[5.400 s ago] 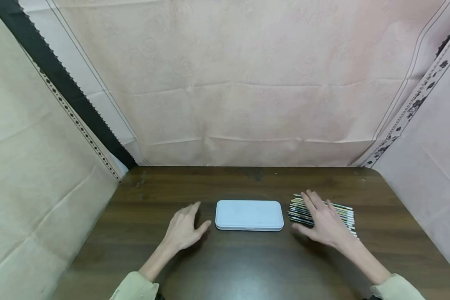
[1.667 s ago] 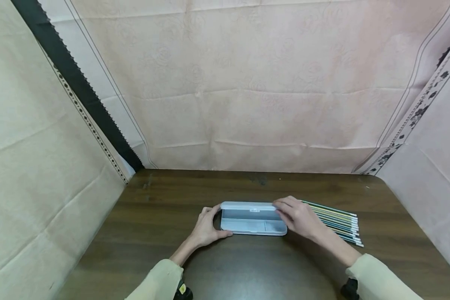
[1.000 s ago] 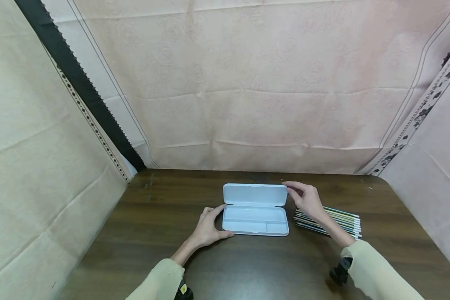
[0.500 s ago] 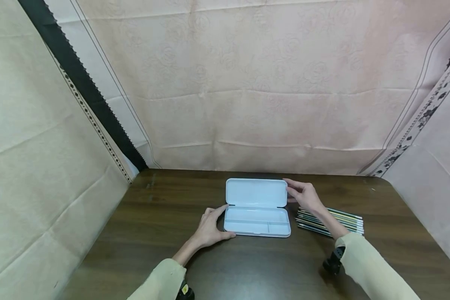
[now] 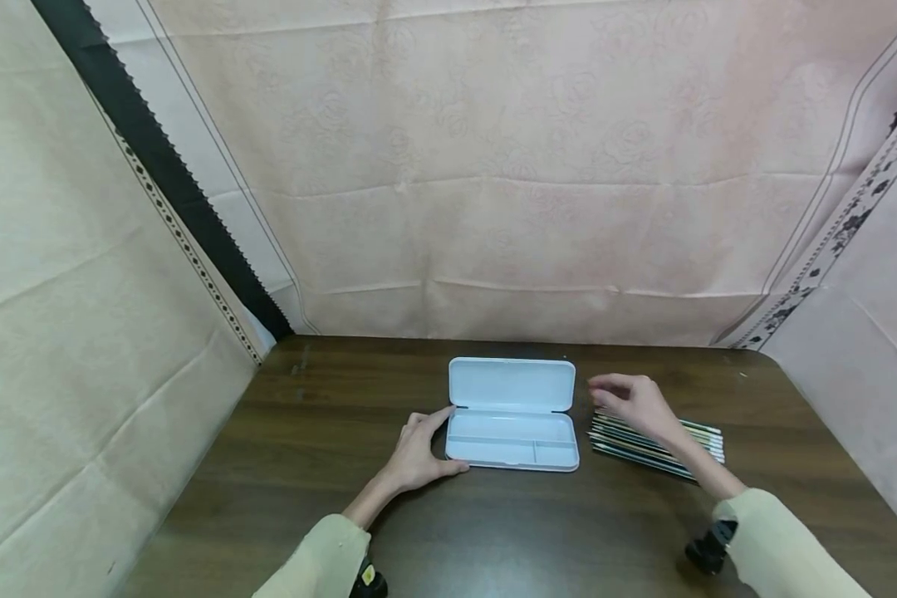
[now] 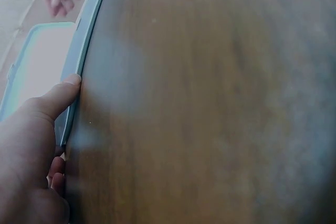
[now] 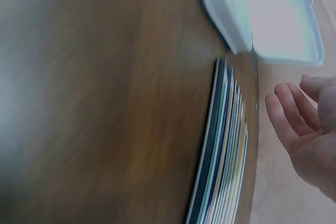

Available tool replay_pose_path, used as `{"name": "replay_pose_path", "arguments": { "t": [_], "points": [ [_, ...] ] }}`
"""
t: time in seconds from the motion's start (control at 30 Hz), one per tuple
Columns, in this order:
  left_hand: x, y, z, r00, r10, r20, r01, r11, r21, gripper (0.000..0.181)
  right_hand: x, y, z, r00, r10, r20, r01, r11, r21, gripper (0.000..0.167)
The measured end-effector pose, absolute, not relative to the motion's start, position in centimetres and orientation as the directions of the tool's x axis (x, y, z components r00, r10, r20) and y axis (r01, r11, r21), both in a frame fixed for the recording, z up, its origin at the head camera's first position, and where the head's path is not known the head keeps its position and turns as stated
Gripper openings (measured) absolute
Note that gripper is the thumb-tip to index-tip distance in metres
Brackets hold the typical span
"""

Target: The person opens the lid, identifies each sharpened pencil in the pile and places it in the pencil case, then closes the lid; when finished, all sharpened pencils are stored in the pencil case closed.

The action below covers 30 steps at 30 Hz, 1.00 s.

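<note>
A pale blue pencil case (image 5: pixel 486 427) lies unfolded on the table, its lid (image 5: pixel 512 384) tipped back and its divided tray facing up. My left hand (image 5: pixel 413 457) grips the left end of the tray, thumb at the front edge and fingers toward the back; in the left wrist view the thumb (image 6: pixel 63 95) presses on the rim. Just right of the lid, my right hand (image 5: pixel 635 404) hovers with loosely bent fingers and holds nothing. Beneath it is a row of several pencils (image 5: pixel 628 444), partly hidden by that hand and forearm.
The brown wooden table (image 5: pixel 508 531) ends at the back against a pale cloth curtain (image 5: pixel 493 208). More cloth hangs at the left and right sides. A dark band (image 5: pixel 164 166) runs down the left curtain.
The case's lid, closed in the oldest frame, has swung up and back. My right hand has let go of the lid and moved right, above the pencils. My left hand keeps its grip.
</note>
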<state>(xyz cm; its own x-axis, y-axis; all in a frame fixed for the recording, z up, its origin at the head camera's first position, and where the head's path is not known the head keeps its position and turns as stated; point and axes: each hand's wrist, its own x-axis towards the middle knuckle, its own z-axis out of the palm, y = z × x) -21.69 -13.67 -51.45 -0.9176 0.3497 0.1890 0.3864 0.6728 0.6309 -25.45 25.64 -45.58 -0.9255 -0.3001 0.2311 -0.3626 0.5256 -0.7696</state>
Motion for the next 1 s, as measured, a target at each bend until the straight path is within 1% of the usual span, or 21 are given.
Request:
{"name": "replay_pose_path", "arguments": {
  "t": [0.13,0.23,0.3,0.37,0.5,0.53,0.7,0.77,1.0],
  "points": [
    [-21.7,-13.6,-51.4,-0.916,0.351,0.194,0.391,0.671,0.630,0.091,-22.9,28.4,-45.6,-0.860,-0.342,0.378,-0.508,0.639,-0.578,0.014],
    [-21.7,-13.7,-51.3,-0.917,0.348,0.195,0.389,0.670,0.632,0.091,-21.1,30.5,-46.2,-0.804,-0.371,0.465,-0.580,0.663,-0.472,0.016],
    [-21.7,-13.7,-51.3,-0.917,0.348,0.196,0.389,0.666,0.636,0.091,-20.0,31.9,-46.6,-0.784,-0.376,0.494,-0.596,0.679,-0.428,0.020],
    [-21.7,-13.7,-51.3,-0.916,0.350,0.197,0.391,0.664,0.637,0.091,-19.0,33.1,-47.0,-0.778,-0.377,0.503,-0.596,0.696,-0.401,0.024],
    [-21.7,-13.6,-51.3,-0.913,0.358,0.196,0.396,0.661,0.637,0.090,-17.5,35.1,-47.7,-0.789,-0.374,0.487,-0.577,0.722,-0.381,0.028],
    [-21.7,-13.6,-51.4,-0.912,0.360,0.199,0.399,0.660,0.636,0.090,-17.2,35.5,-47.9,-0.792,-0.375,0.482,-0.573,0.729,-0.374,0.026],
    [-21.7,-13.6,-51.3,-0.910,0.360,0.203,0.403,0.662,0.632,0.091,-16.5,36.7,-48.6,-0.806,-0.363,0.467,-0.542,0.770,-0.337,0.029],
    [-21.7,-13.6,-51.3,-0.911,0.359,0.204,0.403,0.664,0.630,0.091,-16.3,36.9,-48.9,-0.806,-0.357,0.472,-0.535,0.781,-0.322,0.033],
    [-21.7,-13.6,-51.3,-0.911,0.361,0.197,0.401,0.668,0.627,0.090,-16.4,37.3,-49.4,-0.763,-0.387,0.517,-0.577,0.768,-0.277,0.038]
  ]
}}
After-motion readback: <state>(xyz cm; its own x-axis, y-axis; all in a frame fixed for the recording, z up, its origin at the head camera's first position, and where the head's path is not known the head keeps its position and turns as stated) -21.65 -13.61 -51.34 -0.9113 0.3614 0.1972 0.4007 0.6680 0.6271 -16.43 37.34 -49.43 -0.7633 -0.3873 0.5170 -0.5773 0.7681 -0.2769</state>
